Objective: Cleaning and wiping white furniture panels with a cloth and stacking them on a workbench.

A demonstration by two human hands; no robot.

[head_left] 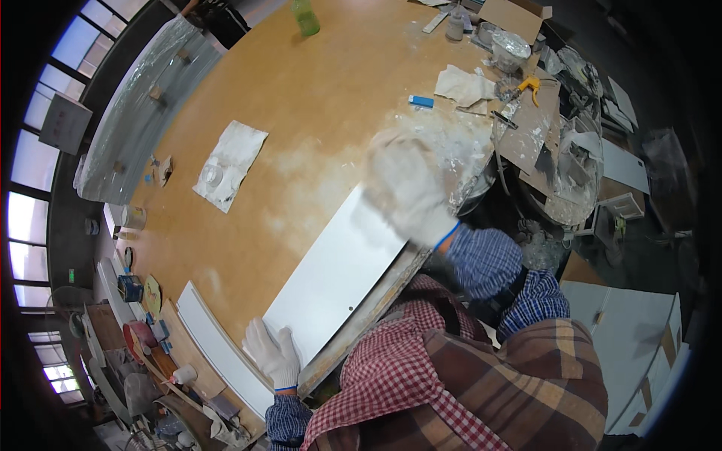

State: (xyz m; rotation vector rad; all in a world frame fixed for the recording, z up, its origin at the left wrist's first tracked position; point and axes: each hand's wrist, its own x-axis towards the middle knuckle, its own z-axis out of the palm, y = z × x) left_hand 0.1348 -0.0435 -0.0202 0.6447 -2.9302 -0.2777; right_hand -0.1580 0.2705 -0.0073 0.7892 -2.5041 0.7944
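Note:
A long white panel (pixel 335 270) with a small dark hole near one edge lies along the near edge of the brown table. My left hand (pixel 272 355), in a white glove, rests at the panel's lower left end with its fingers stretched out and holding nothing. At the panel's far right end is my right hand (pixel 410 188), gloved in white with a blue cuff edge. Motion smears its fingers, and whether it holds anything I cannot make out. White dust spreads over the table (pixel 323 90) around that end.
Left of the panel lie narrow white strips (pixel 218 338) and a white sheet (pixel 229 165). A blue box-shaped piece (pixel 421 101), a yellow-handled tool (pixel 529 86) and a plastic-covered tub (pixel 510 51) sit at the far right. A green bottle (pixel 305 16) stands at the back.

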